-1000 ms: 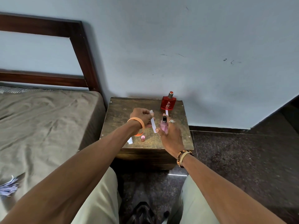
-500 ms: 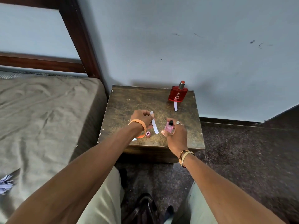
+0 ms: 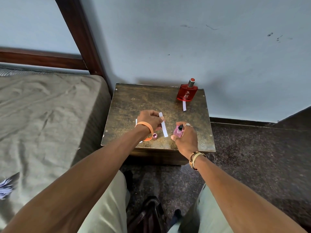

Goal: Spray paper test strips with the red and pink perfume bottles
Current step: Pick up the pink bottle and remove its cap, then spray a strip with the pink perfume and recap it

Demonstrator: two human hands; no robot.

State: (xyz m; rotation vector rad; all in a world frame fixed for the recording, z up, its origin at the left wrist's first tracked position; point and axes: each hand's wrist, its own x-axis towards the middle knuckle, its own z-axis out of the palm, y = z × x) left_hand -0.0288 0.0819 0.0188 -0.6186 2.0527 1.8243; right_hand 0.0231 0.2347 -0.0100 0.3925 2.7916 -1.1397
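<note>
My left hand (image 3: 149, 121) pinches a white paper test strip (image 3: 163, 126) that hangs down over the small wooden table (image 3: 134, 105). Just right of the strip, my right hand (image 3: 186, 137) grips the small pink perfume bottle (image 3: 178, 131), black nozzle up, a finger curled over its top. The pink cap (image 3: 154, 136) lies on the table below my left wrist. The red perfume bottle (image 3: 186, 93) stands capped at the table's back right, with a second white strip (image 3: 184, 105) lying in front of it. More white paper (image 3: 136, 121) peeks out behind my left wrist.
A bed with a grey-brown sheet (image 3: 42, 118) and dark wooden headboard (image 3: 77, 36) adjoins the table's left side. A pale wall (image 3: 202, 47) rises behind the table. Dark speckled floor (image 3: 260, 157) spreads to the right. A dark sandal (image 3: 151, 214) lies between my knees.
The view has tilted down and nearer, so the table looms larger. Both hands keep their holds; the strip and pink bottle stay close together above the table's front.
</note>
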